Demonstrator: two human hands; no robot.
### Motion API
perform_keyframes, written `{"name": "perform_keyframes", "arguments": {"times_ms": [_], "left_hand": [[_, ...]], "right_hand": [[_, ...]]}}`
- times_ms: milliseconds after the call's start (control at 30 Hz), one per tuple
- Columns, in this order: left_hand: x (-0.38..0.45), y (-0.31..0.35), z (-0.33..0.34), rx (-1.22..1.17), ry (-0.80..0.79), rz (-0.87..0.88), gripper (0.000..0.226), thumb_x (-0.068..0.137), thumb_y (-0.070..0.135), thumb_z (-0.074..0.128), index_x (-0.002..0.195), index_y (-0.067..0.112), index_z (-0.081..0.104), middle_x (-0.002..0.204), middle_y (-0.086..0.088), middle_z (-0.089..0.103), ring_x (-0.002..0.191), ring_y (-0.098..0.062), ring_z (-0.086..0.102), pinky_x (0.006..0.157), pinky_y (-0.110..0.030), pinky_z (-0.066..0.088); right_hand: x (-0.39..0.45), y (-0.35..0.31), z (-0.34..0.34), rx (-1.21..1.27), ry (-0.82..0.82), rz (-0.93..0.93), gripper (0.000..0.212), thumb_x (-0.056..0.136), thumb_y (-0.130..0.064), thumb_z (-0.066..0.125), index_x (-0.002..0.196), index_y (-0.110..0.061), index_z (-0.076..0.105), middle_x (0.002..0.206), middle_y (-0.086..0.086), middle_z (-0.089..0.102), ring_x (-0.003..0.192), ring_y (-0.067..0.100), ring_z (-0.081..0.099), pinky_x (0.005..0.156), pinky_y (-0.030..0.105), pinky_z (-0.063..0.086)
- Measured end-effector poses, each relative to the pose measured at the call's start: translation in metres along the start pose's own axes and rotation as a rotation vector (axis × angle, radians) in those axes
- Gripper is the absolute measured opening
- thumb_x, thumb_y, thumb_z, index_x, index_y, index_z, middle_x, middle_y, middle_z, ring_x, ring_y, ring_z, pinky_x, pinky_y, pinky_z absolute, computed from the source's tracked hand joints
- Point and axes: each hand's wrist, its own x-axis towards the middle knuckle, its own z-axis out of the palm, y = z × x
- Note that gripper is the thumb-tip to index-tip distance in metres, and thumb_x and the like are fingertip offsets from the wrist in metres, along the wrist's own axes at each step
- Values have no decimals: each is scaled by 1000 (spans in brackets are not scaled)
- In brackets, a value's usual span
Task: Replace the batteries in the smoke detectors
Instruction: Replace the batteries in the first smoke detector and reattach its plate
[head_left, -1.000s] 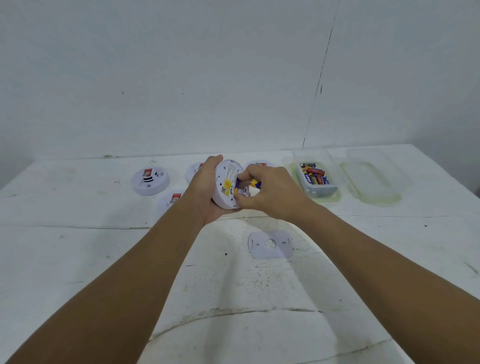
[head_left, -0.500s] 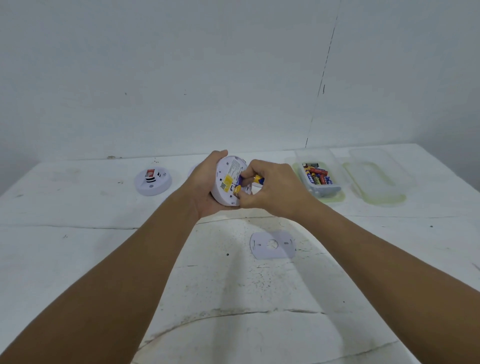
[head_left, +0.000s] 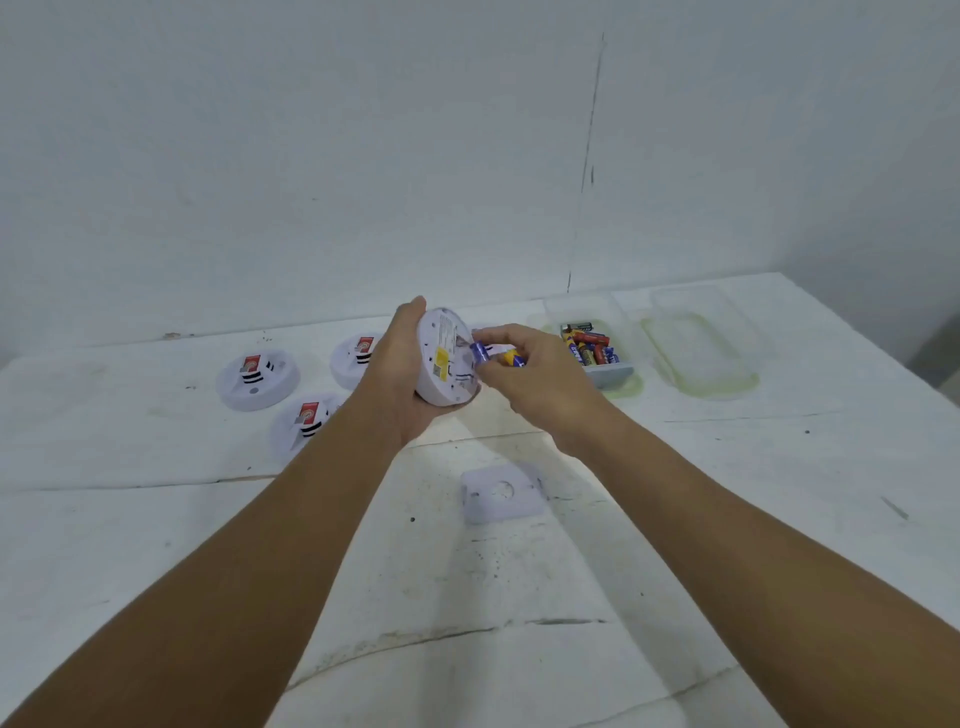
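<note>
Smoke detector (head_left: 441, 358) smooth white plastic; table (head_left: 156, 519) matt, scuffed; container (head_left: 621, 374) clear plastic

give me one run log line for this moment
left hand: holds round white smoke detector | right hand: pinches blue-and-yellow battery at its back | clear plastic battery tub: on table, open

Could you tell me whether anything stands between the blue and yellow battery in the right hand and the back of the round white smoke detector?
Nothing visible does. The right hand pinches the blue and yellow battery, its blue end already at the back of the round white smoke detector, which the left hand holds tilted.
</note>
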Motion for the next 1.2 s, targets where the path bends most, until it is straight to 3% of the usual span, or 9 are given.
{"name": "perform_keyframes", "arguments": {"times_ms": [167, 333, 467, 667, 767, 867, 967, 1067, 1200], "left_hand": [[11, -4, 37, -5, -85, 15, 58, 100, 55, 54, 145, 19, 57, 130, -14, 67, 108, -37, 67, 101, -55, 52], [18, -25, 84, 99, -144, 9, 50, 101, 55, 55, 134, 19, 65, 126, -11, 70, 104, -32, 69, 100, -52, 54], [26, -35, 114, 157, -160, -5, 47, 101, 54, 54, 130, 20, 67, 123, -10, 72, 109, -30, 69, 102, -50, 52], [37, -34, 131, 163, -149, -2, 50, 100, 53, 56, 135, 19, 65, 127, -12, 71, 109, -33, 71, 99, -51, 55], [41, -34, 130, 175, -129, 13, 50, 100, 54, 55, 135, 19, 66, 124, -10, 72, 109, -32, 70, 95, -50, 57], [45, -34, 123, 182, -99, 34, 52, 99, 55, 56, 136, 20, 66, 124, -10, 72, 109, -33, 71, 86, -50, 61], [49, -33, 115, 170, -78, 39, 54, 98, 56, 58, 137, 20, 66, 122, -10, 72, 109, -36, 71, 89, -54, 59], [51, -33, 111, 157, -62, 40, 50, 98, 56, 58, 131, 20, 69, 117, -10, 73, 107, -37, 70, 99, -59, 55], [51, -32, 106, 135, -44, 34, 45, 98, 56, 59, 123, 21, 72, 117, -10, 74, 109, -37, 69, 99, -56, 54]], "right_hand": [[-5, 5, -59, -94, 146, -93, 29, 96, -17, 65, 113, -38, 74, 78, -7, 65, 53, 6, 45, 50, 15, 39], [13, 16, -147, -332, 314, -70, 20, 94, -22, 69, 106, -38, 70, 91, -1, 75, 71, 7, 61, 59, 11, 41], [28, 33, -201, -391, 358, 7, 19, 94, -15, 70, 107, -28, 71, 91, 4, 77, 75, 8, 71, 49, 8, 41], [54, 57, -229, -574, 221, 102, 24, 95, -15, 71, 116, -26, 72, 107, -1, 70, 78, 5, 65, 52, 11, 43], [60, 59, -235, -613, 174, 130, 32, 97, -23, 71, 129, -24, 69, 117, -4, 56, 95, 14, 60, 76, 21, 49], [67, 58, -239, -645, 196, 146, 20, 98, -22, 61, 112, -12, 71, 116, 1, 66, 94, 23, 61, 78, 31, 51], [74, 57, -240, -563, 152, 251, 32, 94, -22, 52, 102, 6, 64, 116, 18, 73, 83, 27, 56, 77, 36, 49], [76, 57, -237, -450, 74, 361, 33, 94, -20, 47, 102, 8, 62, 112, 21, 75, 80, 23, 62, 94, 42, 57], [76, 62, -236, -476, -6, 422, 26, 90, -11, 40, 84, -1, 63, 85, 15, 78, 81, 27, 72, 92, 39, 60]]}}
